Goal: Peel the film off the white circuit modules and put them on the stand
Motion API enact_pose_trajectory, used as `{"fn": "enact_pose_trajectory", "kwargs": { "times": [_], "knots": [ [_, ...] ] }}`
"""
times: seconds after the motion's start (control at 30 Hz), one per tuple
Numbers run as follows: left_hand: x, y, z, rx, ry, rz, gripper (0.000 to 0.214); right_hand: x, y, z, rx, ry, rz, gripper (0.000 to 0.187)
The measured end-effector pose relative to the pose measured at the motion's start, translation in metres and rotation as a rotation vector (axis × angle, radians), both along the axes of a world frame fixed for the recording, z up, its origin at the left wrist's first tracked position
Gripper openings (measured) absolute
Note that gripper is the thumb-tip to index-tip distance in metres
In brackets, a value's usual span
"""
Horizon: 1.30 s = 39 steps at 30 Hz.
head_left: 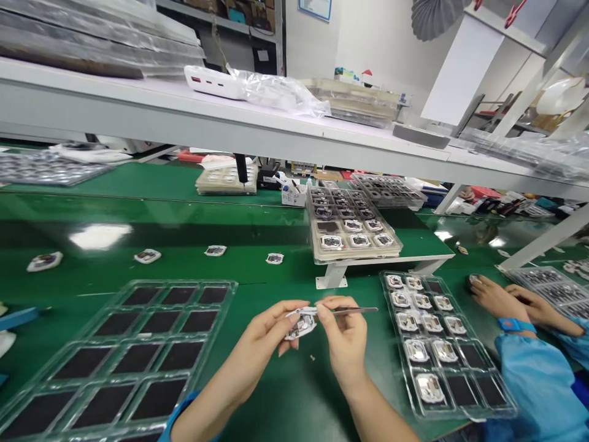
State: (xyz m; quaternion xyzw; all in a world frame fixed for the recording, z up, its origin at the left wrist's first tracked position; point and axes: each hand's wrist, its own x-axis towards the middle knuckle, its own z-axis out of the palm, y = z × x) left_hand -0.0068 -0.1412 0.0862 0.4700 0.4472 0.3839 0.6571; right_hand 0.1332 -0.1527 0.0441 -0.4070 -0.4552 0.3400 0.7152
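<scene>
My left hand [262, 344] pinches a small white-backed electronic component [301, 325] between thumb and fingers, above the green bench. My right hand [344, 337] grips slim metal tweezers [354, 311], whose tips reach the component's upper edge. A clear plastic tray with black pads [184, 283] lies to the left of my hands. To their right lies a clear plastic tray holding several silver-and-white components [464, 325]. Part of the component is hidden by my fingers.
A co-worker's hands [501, 301] in blue sleeves work at the right beside another tray. Several loose components [147, 256] lie on the green belt. A stack of component trays [350, 224] stands on a white stand. A white shelf [184, 104] spans overhead.
</scene>
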Motion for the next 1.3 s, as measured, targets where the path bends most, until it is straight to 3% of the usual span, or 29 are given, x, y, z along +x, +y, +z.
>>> {"fn": "enact_pose_trajectory", "kwargs": {
  "times": [0.3, 0.4, 0.53, 0.63, 1.3],
  "knots": [
    [0.004, -0.001, 0.0, -0.017, -0.018, 0.023, 0.04, 0.0, 0.002, -0.002, 0.022, 0.029, 0.068, 0.014],
    [0.003, 0.001, 0.002, -0.063, -0.019, 0.039, 0.038, 0.002, 0.002, 0.001, 0.12, -0.029, 0.093, 0.009],
    [0.001, 0.002, 0.005, -0.084, -0.002, 0.052, 0.036, 0.005, -0.001, 0.006, 0.335, -0.238, 0.009, 0.007],
    [-0.001, 0.002, 0.007, -0.089, 0.025, 0.043, 0.037, 0.008, -0.002, 0.008, 0.41, -0.368, -0.029, 0.009],
    [-0.005, 0.001, 0.014, -0.12, 0.084, -0.005, 0.037, 0.01, 0.0, 0.004, 0.433, -0.393, 0.037, 0.009]
  ]
}}
